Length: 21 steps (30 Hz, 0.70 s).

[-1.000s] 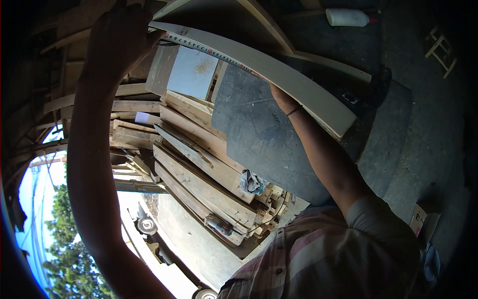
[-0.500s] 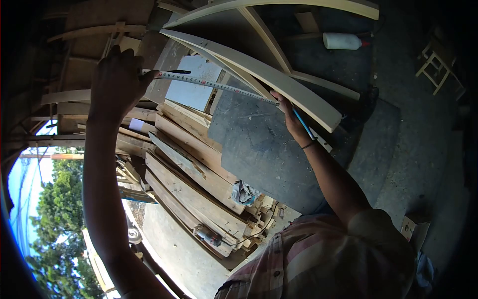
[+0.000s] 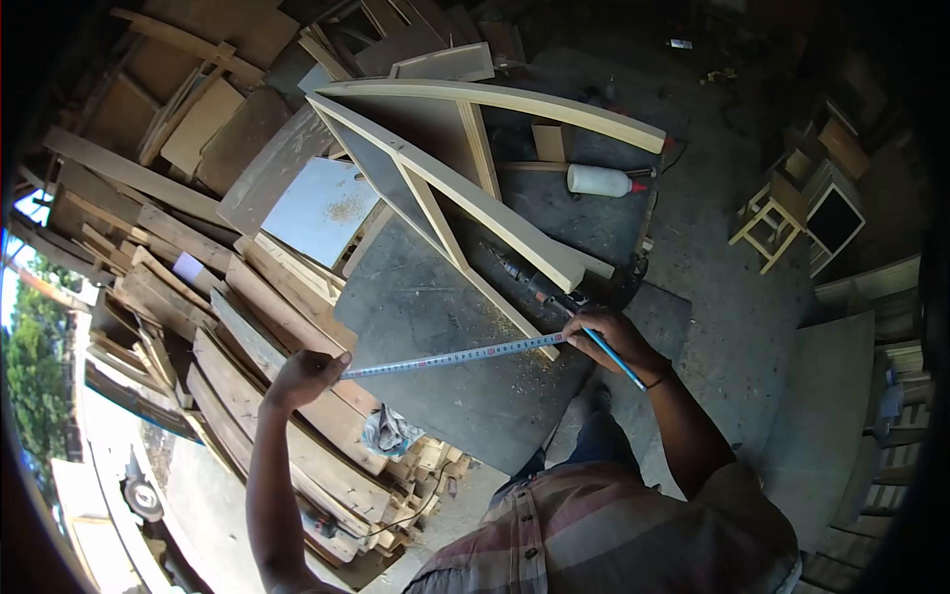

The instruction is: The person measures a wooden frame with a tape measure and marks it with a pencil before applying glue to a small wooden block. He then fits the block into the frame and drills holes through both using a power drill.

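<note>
A white tape measure is stretched between my hands above the dark tabletop. My left hand is closed on its left end, over the stacked planks. My right hand pinches the other end and also holds a slim blue pencil-like stick, which slants down toward the wrist. Just beyond the right hand lies a pale wooden frame with long rails meeting in a point at the far left. A dark power tool, apparently a drill, lies partly hidden beneath the frame's near rail. No tape case is visible.
A white bottle with a red cap lies on the dark tabletop. Stacked curved planks fill the left side, near a crumpled cloth. A small wooden stool stands on the floor at right.
My left hand has come down and closer to my body from beside the frame's pointed end. The tape now crosses nearer to me, away from the frame. The head view has shifted.
</note>
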Each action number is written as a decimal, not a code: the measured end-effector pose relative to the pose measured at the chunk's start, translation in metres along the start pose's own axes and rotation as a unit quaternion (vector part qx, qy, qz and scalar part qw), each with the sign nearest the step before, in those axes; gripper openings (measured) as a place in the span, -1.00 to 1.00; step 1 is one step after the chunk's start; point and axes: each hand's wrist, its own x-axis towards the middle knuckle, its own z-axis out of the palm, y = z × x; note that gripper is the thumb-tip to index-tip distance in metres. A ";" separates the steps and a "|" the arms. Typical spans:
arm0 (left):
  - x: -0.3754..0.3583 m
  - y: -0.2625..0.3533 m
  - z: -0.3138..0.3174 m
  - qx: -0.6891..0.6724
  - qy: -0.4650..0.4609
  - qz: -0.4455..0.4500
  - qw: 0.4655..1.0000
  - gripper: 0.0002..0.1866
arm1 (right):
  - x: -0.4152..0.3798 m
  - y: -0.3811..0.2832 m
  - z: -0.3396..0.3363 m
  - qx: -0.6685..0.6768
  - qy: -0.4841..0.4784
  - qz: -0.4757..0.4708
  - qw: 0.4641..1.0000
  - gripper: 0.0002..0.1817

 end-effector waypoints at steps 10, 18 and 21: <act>-0.022 0.120 0.227 -0.216 -0.118 -0.008 0.969 -0.39 | -0.082 0.047 -0.158 -0.097 -0.113 0.010 0.989 -0.83; -0.031 0.248 0.278 -0.250 -0.146 0.115 0.950 -0.70 | -0.097 0.074 -0.260 -0.064 -0.190 -0.020 0.979 -0.79; -0.018 0.291 0.281 -0.292 -0.139 0.134 0.937 -0.79 | -0.088 0.068 -0.251 -0.043 -0.211 -0.064 0.974 -0.78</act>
